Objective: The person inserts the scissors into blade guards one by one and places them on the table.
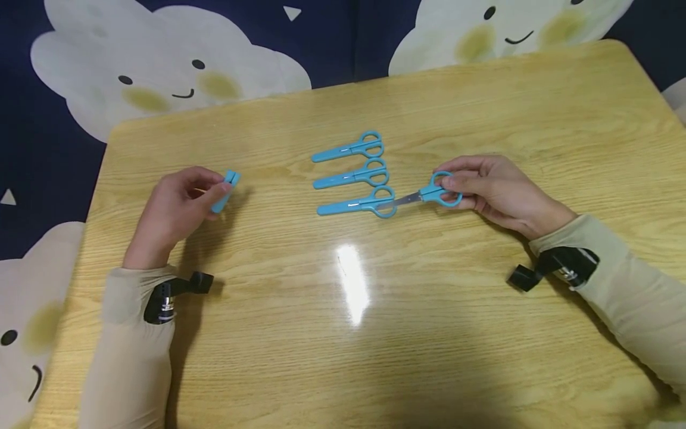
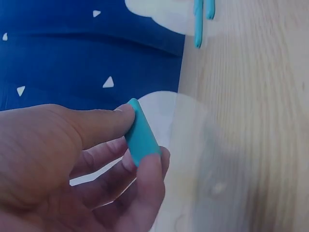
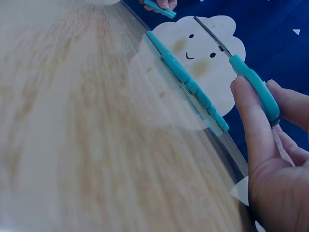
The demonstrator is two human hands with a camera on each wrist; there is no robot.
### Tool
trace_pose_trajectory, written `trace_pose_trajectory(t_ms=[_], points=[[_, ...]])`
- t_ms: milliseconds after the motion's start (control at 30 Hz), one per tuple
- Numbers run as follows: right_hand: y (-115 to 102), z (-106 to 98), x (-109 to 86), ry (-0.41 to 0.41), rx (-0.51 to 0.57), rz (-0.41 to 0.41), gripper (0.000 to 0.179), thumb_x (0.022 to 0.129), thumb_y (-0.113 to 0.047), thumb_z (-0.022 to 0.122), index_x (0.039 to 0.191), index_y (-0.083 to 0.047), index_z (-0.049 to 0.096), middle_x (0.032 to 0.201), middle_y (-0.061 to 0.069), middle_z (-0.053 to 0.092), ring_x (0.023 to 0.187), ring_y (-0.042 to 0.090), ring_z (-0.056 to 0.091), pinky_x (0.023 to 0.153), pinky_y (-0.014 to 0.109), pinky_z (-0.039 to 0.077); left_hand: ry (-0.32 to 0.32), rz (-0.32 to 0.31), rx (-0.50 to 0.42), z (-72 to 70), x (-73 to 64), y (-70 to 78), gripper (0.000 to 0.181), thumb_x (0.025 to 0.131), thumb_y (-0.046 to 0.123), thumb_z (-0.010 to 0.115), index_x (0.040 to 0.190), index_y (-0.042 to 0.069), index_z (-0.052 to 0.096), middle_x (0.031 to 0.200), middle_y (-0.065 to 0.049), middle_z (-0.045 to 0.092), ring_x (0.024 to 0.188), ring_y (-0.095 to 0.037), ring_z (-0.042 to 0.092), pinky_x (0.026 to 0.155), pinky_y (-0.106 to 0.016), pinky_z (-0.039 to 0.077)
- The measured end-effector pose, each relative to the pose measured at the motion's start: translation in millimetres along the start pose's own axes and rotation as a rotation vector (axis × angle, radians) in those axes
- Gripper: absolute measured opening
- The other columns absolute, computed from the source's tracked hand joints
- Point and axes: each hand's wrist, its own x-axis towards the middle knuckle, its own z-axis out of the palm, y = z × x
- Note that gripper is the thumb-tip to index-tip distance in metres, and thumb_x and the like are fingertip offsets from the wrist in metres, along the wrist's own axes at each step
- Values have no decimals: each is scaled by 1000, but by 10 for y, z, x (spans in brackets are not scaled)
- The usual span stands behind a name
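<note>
My left hand [image 1: 179, 205] pinches a blue scissors cover [image 1: 226, 192] between thumb and fingers, above the table's left part. In the left wrist view the cover [image 2: 141, 135] shows as a short flat sleeve. On the right, my right hand [image 1: 495, 190] holds a pair of blue-handled scissors [image 1: 433, 192] by the finger loops. Their bare metal blades point left, over the handle of the nearest of three covered scissors [image 1: 345, 207]. The right wrist view shows these held scissors [image 3: 253, 82] raised above the table, blades together.
Two more covered blue scissors [image 1: 337, 153] [image 1: 340, 178] lie behind the nearest pair, all roughly parallel with loops to the right. The wooden table [image 1: 300, 357] ends at a dark blue cloth [image 1: 348, 36] with white clouds. A bright reflection lies on the tabletop.
</note>
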Motion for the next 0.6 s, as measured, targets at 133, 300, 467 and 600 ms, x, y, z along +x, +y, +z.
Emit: trace_pose_trajectory(t_ms=[133, 300, 467, 600], points=[[-3, 7, -2, -1, 7, 0, 24, 92, 1, 62, 116, 1, 64, 101, 11, 74, 81, 17, 74, 73, 25, 59, -37, 6, -25, 46, 1, 45, 42, 93, 51, 58, 116, 16, 66, 93, 6, 65, 72, -8, 67, 66, -28, 55], [-5, 7, -5, -2, 9, -1, 25, 91, 1, 62, 116, 1, 64, 101, 11, 74, 81, 16, 74, 73, 25, 59, -76, 10, -49, 108, -6, 98, 37, 92, 50, 60, 113, 19, 67, 89, 7, 68, 73, -11, 68, 68, -28, 55], [-5, 7, -7, 1, 0, -2, 25, 91, 0, 63, 116, 1, 64, 100, 10, 75, 80, 16, 74, 71, 25, 59, -115, 7, -58, 162, -8, 140, 35, 91, 50, 63, 110, 21, 68, 87, 5, 71, 75, -13, 69, 69, -29, 55], [-2, 7, -7, 7, -5, 4, 24, 92, 0, 63, 116, 1, 64, 100, 10, 75, 80, 15, 74, 71, 24, 59, -130, 16, -76, 213, -2, 167, 29, 90, 45, 67, 107, 21, 69, 87, 1, 72, 75, -15, 70, 67, -30, 54]])
